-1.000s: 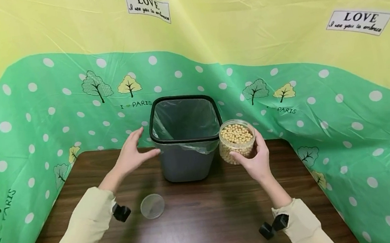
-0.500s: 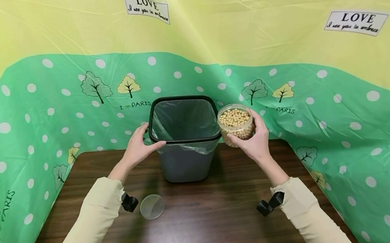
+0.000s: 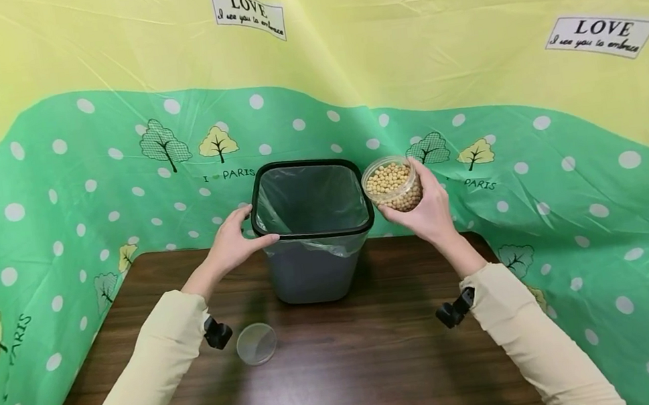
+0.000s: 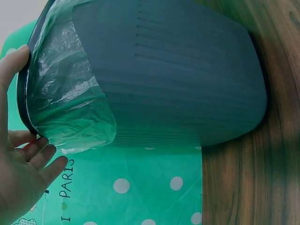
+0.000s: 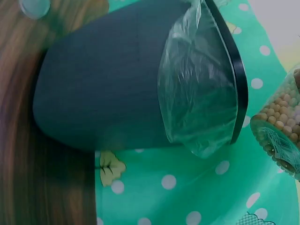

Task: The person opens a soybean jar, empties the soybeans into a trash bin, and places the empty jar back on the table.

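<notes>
A grey trash can [image 3: 310,267] with a clear plastic liner [image 3: 311,194] and a black rim stands at the back of the table. My left hand [image 3: 231,243] touches its front left corner, thumb on the rim and fingers spread along the left side. In the left wrist view, the thumb and a fingertip meet the rim [image 4: 22,93]. My right hand [image 3: 430,207] grips a lidless clear jar [image 3: 405,198] of soybeans [image 3: 388,178], tilted slightly left beside the can's right rim. In the right wrist view, the jar's soybeans [image 5: 283,112] show at the edge; that hand is mostly out of frame.
A clear round lid [image 3: 256,344] lies on the dark wooden table [image 3: 356,372], in front of the can and to its left. A green and yellow printed cloth [image 3: 88,189] hangs behind and along both sides of the table.
My left hand has moved right and up onto the trash can's rim. My right hand has raised the soybean jar beside the rim and tilted it slightly left.
</notes>
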